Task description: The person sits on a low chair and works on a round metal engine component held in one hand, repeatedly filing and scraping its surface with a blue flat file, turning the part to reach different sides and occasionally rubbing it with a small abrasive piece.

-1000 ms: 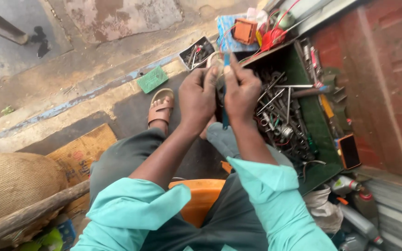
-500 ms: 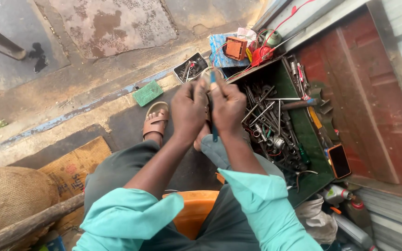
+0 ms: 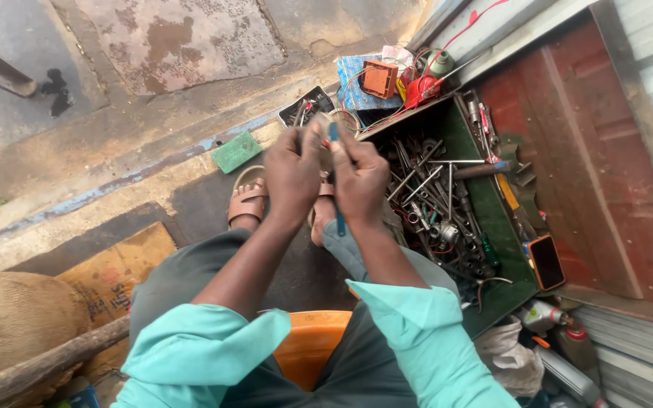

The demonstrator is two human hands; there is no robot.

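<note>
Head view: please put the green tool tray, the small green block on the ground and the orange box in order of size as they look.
1. Green tool tray, by far the largest.
2. Small green block and orange box look alike in size; I cannot rank them.

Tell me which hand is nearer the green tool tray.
Right. The right hand, holding a blue-handled tool, sits beside the green tool tray; the left hand is on its far side.
</note>
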